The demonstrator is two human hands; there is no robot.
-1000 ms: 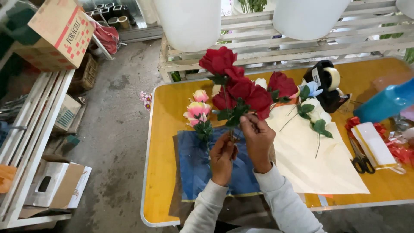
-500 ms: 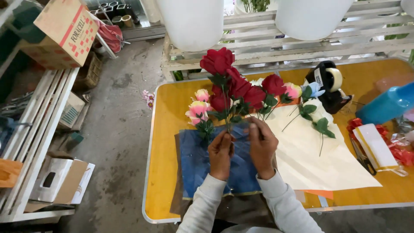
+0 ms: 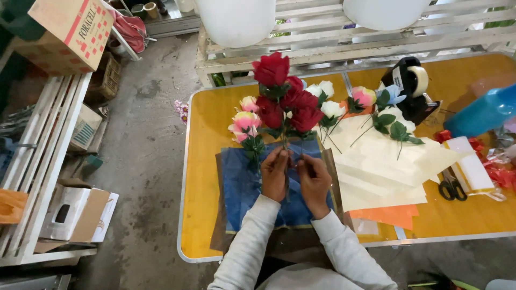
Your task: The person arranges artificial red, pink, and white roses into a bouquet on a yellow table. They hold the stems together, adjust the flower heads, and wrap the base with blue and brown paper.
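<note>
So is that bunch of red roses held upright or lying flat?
Upright: both hands grip the stems, and the red roses rise above the blue sheet.

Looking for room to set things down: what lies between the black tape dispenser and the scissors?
In the head view, cream paper sheets and loose flowers lie between tape dispenser and scissors.

Matt, fabric-like red roses [image 3: 285, 102] rise above a sheer blue mesh wrapping sheet [image 3: 247, 185] on a smooth, glossy yellow tabletop [image 3: 207, 161] with a metal rim. At 3 o'clock, matt cream paper sheets [image 3: 387, 166] lie beside black-handled scissors [image 3: 450, 188]; at 12 o'clock, rough whitewashed wooden slats [image 3: 322, 45].
</note>
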